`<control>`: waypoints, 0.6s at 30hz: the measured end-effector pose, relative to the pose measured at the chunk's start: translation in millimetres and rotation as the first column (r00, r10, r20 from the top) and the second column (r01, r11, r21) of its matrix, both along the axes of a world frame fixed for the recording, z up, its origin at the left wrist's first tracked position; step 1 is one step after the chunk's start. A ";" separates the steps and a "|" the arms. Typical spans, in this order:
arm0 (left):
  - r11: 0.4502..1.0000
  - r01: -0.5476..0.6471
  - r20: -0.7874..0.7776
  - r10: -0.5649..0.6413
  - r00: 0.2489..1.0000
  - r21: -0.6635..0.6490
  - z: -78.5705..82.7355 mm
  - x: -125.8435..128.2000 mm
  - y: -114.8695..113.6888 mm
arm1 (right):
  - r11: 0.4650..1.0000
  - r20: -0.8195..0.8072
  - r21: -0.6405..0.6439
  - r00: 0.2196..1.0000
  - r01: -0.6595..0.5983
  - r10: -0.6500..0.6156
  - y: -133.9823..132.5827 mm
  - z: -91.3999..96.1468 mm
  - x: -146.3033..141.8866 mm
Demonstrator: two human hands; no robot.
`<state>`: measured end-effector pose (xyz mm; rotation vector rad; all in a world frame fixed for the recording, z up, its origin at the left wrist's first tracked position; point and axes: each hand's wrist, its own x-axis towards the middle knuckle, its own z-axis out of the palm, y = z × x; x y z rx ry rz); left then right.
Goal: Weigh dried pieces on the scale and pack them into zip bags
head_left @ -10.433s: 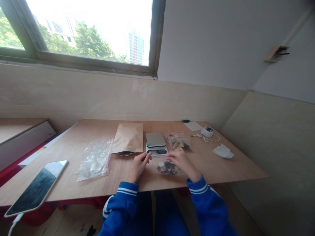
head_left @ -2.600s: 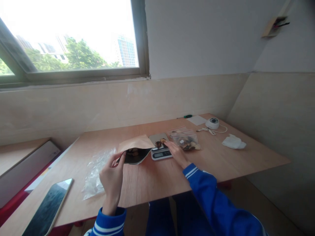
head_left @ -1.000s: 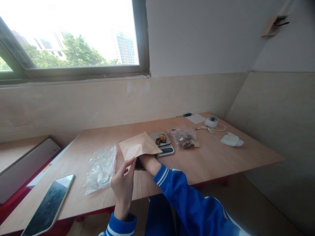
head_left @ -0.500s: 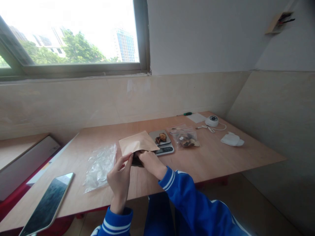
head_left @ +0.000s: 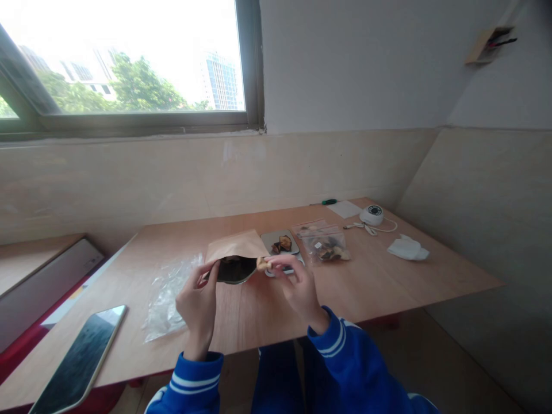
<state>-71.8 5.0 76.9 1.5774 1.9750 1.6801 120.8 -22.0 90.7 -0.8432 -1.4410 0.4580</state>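
Kraft pouch: the brown paper pouch (head_left: 237, 242) is centre of my clock, its dark mouth gaping toward me at six.
Left hand: at seven o'clock, my left hand (head_left: 196, 307) pinches the pouch's lip between thumb and fingers.
Right hand: at four o'clock, my right hand (head_left: 299, 290) grips a pale dried piece (head_left: 264, 264) in its fingertips.
Pale piece: right by the mouth's three o'clock corner; whether it touches the lip, I can't tell.
Kitchen scale: just beside the pouch at three, the scale (head_left: 268, 237) bears browned dried slices (head_left: 284, 242); my right hand partly covers its front.
Zip bags: farther along three, filled zip bags (head_left: 328, 237) overlap.
Clear plastic: a crinkled bag (head_left: 170, 299) at eight.
Smartphone: well out at eight, the phone (head_left: 80, 362) lies face up.
Dome camera: the white camera (head_left: 371, 215) sits between two and three.
Screwdriver: green handle (head_left: 330, 202) at two.
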 end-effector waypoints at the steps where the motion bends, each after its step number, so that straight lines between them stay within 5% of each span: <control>1: 0.999 -0.028 -0.012 0.028 1.000 0.021 -3.1 -0.7 3.7 | 0.998 -0.071 -0.026 0.996 0.052 -0.054 3.0 -0.8 5.9; 5: 0.977 -0.121 -0.013 0.126 0.992 0.175 -30.5 -2.6 17.4 | 0.969 -0.136 -0.130 0.965 0.209 -0.226 35.2 -12.7 31.1; 10: 0.917 0.009 -0.135 0.049 0.990 0.398 -75.7 -7.8 26.8 | 0.957 0.310 -0.163 0.933 0.240 -0.181 97.2 -31.3 47.0; 14: 0.883 0.077 -0.238 0.041 0.970 0.464 -86.5 -12.9 28.9 | 0.936 0.658 -0.141 0.737 0.321 -0.154 134.2 -37.9 41.7; 18: 0.866 0.124 -0.295 0.029 0.955 0.484 -82.6 -14.6 28.9 | 0.920 0.822 -0.119 0.557 0.373 -0.120 148.2 -39.9 36.1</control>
